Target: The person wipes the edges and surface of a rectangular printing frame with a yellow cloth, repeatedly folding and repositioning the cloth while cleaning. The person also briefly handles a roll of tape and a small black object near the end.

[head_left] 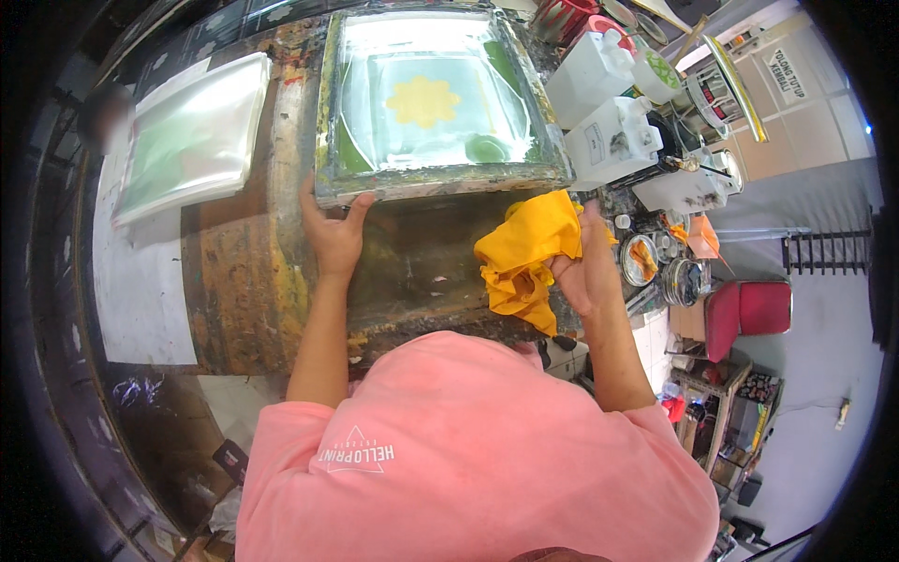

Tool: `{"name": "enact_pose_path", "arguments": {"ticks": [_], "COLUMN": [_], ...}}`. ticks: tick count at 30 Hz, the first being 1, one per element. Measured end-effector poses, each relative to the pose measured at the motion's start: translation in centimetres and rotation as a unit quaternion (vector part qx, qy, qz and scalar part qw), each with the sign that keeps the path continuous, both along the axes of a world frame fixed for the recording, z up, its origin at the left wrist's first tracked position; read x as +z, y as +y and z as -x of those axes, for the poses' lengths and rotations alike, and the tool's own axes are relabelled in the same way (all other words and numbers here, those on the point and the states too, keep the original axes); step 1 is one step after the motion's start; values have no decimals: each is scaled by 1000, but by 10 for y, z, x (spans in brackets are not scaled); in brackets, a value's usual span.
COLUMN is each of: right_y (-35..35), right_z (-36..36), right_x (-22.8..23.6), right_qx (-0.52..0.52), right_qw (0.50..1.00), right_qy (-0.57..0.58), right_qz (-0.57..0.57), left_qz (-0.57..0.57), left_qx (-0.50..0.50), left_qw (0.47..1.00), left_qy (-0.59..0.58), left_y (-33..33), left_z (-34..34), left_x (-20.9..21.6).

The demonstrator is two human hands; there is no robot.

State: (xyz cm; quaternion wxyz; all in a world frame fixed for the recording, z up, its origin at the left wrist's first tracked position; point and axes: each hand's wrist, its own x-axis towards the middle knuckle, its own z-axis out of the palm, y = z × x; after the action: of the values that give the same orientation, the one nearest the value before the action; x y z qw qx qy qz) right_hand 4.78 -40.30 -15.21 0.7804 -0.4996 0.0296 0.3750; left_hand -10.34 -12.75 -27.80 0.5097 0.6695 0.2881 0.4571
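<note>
A screen printing frame (449,180) lies before me on the worktable, its mesh bearing a yellow flower-shaped area (421,101) with green around the borders. My left hand (335,232) grips the near left corner of this frame, the thumb against its front edge. In my right hand (585,267) is a crumpled yellow cloth (532,242), bunched up and hanging down near the frame's near right corner. The cloth hides some of the right fingers.
Left of the frame, a stack of clear plastic sheets (192,140) rests over white paper (140,290). White jerrycans (595,80) stand close on the right, with open tins (640,259) nearer to me. Beyond them is a red chair (760,307). The stained wooden tabletop (234,318) ends at my body.
</note>
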Motion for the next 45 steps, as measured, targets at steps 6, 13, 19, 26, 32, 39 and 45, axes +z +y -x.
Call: {"name": "enact_pose_path", "arguments": {"ticks": [6, 13, 19, 26, 32, 39, 45], "right_y": [-9, 1, 18, 38, 83, 124, 132], "right_z": [2, -4, -29, -48, -77, -114, -113], "right_x": [18, 61, 37, 37, 47, 21, 10], "right_qx": [196, 235, 146, 134, 218, 329, 332], "right_qw": [903, 750, 852, 836, 757, 628, 644], "right_qy": [-319, -600, -502, -490, -543, -619, -595], "right_qz": [211, 148, 18, 208, 290, 337, 348], "left_qz": [3, -60, -43, -2, 33, 52, 85], "left_qx": [6, 28, 19, -12, -25, -28, -29], "left_qw": [1000, 997, 998, 1000, 998, 998, 995], "left_qy": [10, 50, 37, -18, -46, -20, -33], "left_y": [-4, 1, -2, -3, -1, 2, -2], "left_z": [-1, 1, 0, -1, -2, 0, 1], "left_x": [11, 3, 11, 14, 5, -5, 0]}}
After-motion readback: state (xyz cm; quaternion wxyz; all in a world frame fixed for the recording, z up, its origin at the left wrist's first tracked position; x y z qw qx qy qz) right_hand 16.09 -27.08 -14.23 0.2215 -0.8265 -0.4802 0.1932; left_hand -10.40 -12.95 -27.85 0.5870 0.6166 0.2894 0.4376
